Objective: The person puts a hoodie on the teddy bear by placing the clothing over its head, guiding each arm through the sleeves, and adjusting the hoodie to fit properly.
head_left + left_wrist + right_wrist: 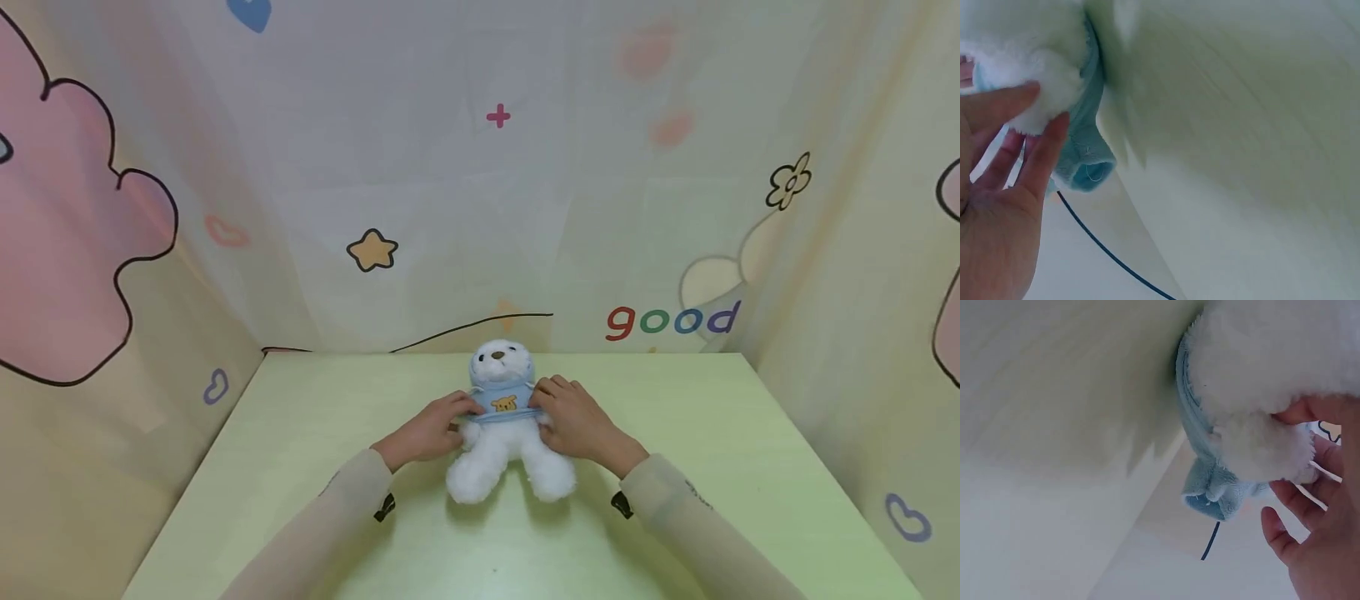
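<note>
L hand + R hand pinching arms of white fluffy plush toy in lt-blue cloth top, btwn them | hands part. hiding arms; wrist cams cropping toy | pale-green flat tabletop lying under

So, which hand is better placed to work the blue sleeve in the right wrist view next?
Probably the right hand: it holds the white arm of the toy, close to that blue sleeve, while the left hand is at the toy's other side.

Fluffy plush toy, matt cloth shirt
</note>
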The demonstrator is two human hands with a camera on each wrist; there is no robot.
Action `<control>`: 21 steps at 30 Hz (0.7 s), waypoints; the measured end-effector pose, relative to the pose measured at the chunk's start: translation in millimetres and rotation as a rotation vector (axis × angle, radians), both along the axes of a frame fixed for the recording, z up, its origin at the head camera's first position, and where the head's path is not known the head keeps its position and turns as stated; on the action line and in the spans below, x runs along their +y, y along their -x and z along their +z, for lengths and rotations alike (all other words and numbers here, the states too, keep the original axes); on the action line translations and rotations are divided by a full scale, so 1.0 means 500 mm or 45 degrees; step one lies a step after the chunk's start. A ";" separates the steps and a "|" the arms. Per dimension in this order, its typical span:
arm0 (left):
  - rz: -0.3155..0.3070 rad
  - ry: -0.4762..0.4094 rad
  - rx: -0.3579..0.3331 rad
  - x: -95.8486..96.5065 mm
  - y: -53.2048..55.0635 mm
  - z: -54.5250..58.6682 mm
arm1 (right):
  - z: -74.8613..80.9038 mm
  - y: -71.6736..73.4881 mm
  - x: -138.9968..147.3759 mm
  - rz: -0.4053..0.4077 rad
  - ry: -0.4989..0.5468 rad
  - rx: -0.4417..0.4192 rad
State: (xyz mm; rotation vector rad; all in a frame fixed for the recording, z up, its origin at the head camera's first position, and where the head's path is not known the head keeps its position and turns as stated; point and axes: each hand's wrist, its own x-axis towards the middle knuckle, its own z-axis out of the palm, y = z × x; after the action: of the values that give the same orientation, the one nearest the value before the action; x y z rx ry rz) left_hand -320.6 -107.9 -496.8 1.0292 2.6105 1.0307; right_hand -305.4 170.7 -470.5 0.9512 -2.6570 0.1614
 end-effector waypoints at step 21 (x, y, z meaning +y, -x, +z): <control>0.166 -0.018 0.187 0.035 0.017 -0.020 | 0.015 0.015 -0.032 0.004 0.068 -0.162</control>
State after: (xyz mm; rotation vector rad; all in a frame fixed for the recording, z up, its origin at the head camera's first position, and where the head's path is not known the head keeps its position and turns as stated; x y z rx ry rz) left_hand -328.8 -90.3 -506.6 0.9835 2.8258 1.0391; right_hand -312.8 154.8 -463.2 0.9583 -2.7509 0.3015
